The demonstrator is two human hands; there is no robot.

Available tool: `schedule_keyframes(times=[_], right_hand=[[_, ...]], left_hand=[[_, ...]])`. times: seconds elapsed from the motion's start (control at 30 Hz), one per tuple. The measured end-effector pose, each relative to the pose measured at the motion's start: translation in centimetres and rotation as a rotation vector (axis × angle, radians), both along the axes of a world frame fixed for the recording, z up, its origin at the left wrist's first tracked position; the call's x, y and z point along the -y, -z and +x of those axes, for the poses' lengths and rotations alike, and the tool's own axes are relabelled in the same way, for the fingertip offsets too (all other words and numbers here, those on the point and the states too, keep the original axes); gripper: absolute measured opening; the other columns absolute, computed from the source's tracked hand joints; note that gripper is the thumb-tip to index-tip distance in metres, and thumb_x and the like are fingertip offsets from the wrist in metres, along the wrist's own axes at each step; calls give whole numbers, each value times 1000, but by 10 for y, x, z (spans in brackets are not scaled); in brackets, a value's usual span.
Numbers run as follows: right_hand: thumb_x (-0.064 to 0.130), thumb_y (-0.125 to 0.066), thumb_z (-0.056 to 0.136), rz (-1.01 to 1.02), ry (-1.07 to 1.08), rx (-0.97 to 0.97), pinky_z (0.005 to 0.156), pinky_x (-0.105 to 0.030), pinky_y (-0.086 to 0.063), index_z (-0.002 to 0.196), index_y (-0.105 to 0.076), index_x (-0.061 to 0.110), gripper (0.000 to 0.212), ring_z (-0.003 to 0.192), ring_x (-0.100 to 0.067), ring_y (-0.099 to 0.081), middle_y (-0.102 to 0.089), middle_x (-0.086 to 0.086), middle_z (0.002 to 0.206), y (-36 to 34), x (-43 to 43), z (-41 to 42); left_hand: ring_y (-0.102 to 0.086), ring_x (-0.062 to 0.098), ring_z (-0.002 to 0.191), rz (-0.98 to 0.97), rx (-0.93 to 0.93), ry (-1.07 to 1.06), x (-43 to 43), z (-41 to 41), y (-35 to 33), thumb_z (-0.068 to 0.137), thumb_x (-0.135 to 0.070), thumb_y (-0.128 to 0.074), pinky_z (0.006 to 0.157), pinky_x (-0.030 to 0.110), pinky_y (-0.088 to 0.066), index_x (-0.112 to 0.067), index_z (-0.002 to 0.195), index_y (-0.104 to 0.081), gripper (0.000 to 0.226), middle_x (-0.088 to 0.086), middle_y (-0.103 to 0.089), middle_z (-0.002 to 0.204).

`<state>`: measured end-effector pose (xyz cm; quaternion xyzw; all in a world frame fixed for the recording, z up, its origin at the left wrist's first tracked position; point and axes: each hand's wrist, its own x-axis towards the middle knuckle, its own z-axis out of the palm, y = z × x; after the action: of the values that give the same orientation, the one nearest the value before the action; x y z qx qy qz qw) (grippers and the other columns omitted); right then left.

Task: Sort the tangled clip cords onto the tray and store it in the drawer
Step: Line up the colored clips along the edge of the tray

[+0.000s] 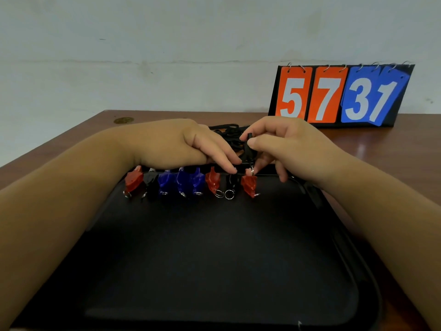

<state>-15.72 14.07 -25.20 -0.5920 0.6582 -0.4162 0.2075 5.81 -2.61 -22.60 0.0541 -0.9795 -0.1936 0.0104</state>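
A: ok so why do we have that row of translucent red, blue and black plastic clips (pixel 191 182) all biting the far rim of the wide black rectangular tray (pixel 214 259)?

B: our guess is that parking each one on the rim keeps its cord apart. That way the sorted ones don't slide back into the tangle of black cords (pixel 228 131) just behind the tray on the brown wooden table (pixel 381 144).

A: and the hands?

B: our right hand (pixel 281 144) pinches a black cord (pixel 248 146) between thumb and forefinger, just above the red clip at the right end of the row (pixel 249 185). Its other fingers curl loosely underneath. Our left hand (pixel 181 144) has fairly straight fingers, with the fingertips (pixel 232 167) down at the rim beside that clip. It grips nothing we can see, thumb's hidden tho.

A: so it's steadying?

B: probably, pinning things while the right one lines the cord up. Drawer's nowhere in view btw.
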Motion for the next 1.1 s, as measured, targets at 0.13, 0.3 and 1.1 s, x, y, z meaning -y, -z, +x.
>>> schedule_keyframes(times=[0.13, 0.3, 1.1], right_hand=[[22, -62, 107, 10, 7, -9, 45, -25, -52, 116, -74, 25, 14, 79, -12, -82, -78, 4, 99, 0, 0, 1], [23, -62, 108, 16, 9, -9, 45, -23, -53, 117, -73, 26, 14, 81, -12, -82, -78, 4, 101, 0, 2, 0], [33, -70, 102, 42, 38, -109, 63, -34, -58, 113, -73, 33, 11, 71, -24, -72, -77, -2, 85, -6, -2, -20]], left_hand=[[-51, -10, 137, -27, 51, 4, -5, -3, 1, 108, -8, -61, 113, 14, -33, -44, 131, -76, 46, -37, -62, 141], [-51, -9, 135, -30, 62, -20, -5, -4, 1, 106, -15, -65, 112, 21, -33, -46, 128, -77, 40, -39, -62, 139], [-57, -8, 130, -1, -8, -52, -6, -2, 4, 106, -11, -65, 110, 20, -37, -43, 127, -78, 41, -35, -68, 133]])
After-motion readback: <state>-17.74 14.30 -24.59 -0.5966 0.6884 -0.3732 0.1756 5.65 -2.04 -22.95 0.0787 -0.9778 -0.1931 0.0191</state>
